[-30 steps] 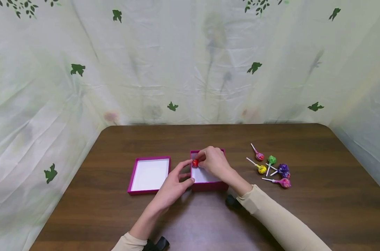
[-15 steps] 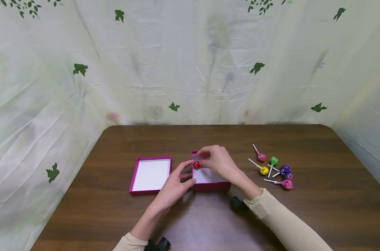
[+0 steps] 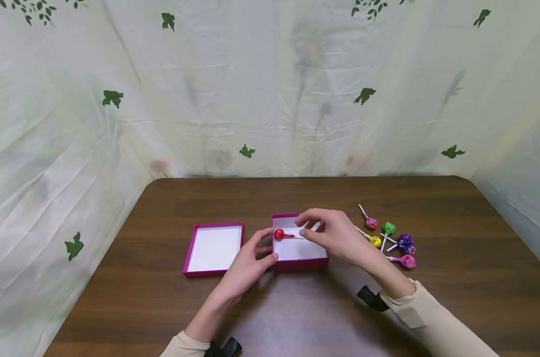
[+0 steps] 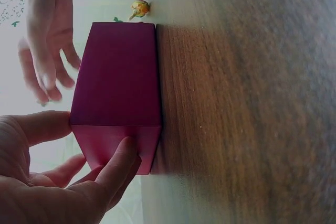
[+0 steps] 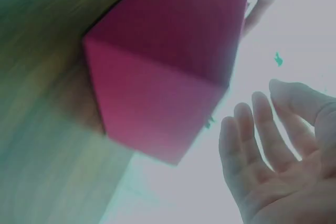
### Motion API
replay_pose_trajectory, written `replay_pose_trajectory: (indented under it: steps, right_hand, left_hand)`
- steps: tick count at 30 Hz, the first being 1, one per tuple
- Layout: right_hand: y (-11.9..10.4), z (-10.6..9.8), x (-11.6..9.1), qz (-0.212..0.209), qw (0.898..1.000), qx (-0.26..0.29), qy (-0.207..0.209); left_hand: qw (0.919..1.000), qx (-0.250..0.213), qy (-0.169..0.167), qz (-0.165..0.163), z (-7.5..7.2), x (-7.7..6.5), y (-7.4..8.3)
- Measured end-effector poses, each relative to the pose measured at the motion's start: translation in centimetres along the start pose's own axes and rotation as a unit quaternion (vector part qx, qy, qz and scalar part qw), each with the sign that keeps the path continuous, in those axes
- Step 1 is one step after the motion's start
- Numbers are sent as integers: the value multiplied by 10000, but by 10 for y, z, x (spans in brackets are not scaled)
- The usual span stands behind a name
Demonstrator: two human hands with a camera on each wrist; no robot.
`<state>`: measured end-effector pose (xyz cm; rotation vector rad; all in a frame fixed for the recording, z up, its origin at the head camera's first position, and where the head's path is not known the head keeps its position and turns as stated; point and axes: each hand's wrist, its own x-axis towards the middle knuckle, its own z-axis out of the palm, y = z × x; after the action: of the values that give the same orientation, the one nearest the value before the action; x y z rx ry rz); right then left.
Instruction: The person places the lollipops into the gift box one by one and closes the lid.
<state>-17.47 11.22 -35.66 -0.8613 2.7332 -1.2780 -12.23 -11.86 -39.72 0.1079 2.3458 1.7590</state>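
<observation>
- While the right hand point(image 3: 341, 235) hangs over the right part of the magenta box point(image 3: 300, 267), its fingers are apart with nothing between them; the right wrist view shows them loosely bent, clear of the box's wall.
- Inside the box lies the red lollipop point(image 3: 279, 234), its round head near the left wall and its white stick running right, toward the right hand's thumb.
- At the box's left end, the left hand point(image 3: 247, 263) touches the outside with its fingers spread; in the left wrist view one finger meets the top corner and another rests against the end wall.
- The box stands upright and uncovered on the brown worktop point(image 3: 297, 307), showing its white interior.
- Left of the box, just beyond the left hand, the matching lid point(image 3: 215, 249) lies with its white inner side up.
- To the right of the box is a loose group of lollipops: an upper pink one point(image 3: 371, 223), a yellow one point(image 3: 375, 241), a green one point(image 3: 389, 228), a purple one point(image 3: 404, 241) and a lower pink one point(image 3: 408, 261). Another reddish head shows partly beside the purple one.
- Both arms wear beige sleeves point(image 3: 435, 317).
- Behind the worktop hangs a pale cloth point(image 3: 252, 99) printed with green leaf shapes.
</observation>
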Motion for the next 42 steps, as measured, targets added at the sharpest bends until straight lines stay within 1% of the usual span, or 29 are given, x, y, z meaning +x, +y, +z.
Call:
replay_pose_trajectory:
  steps: [4,9,14,19,22,26,29,33,36,42]
  right_hand:
    - [4,-17,-17,-128,9998,65,-98]
    - [14,-35,-35,-169,9996,67,-197]
    - [27,-50,-49,-125,9993,-223,-282]
    - [46,-63,-58,-269,9971,-659,-255]
    - [59,-68,-61,-183,9964,-786,-270]
    - [70,-75,-64,396,9961,-581,-524]
    - [79,-78,-63,559,9944,-541,-715]
    - [90,-77,-58,424,9926,-714,-889]
    - [96,-76,-55,472,9906,-724,-1058]
    - [105,-73,-51,431,9866,-858,-1318]
  left_hand:
    - [10000,39,47,9,1,1,0]
    - [10000,66,60,26,1,0,0]
    - [10000,61,60,-13,1,0,0]
    - [10000,43,65,-29,0,0,0]
    - [10000,22,66,-28,0,0,0]
    - [10000,22,64,-27,0,0,-1]
    - [10000,32,64,-27,0,1,-2]
    - [10000,6,57,-17,-1,1,-3]
    - [10000,-32,39,-1,-1,0,-3]
    - [10000,-50,23,-7,-1,0,-3]
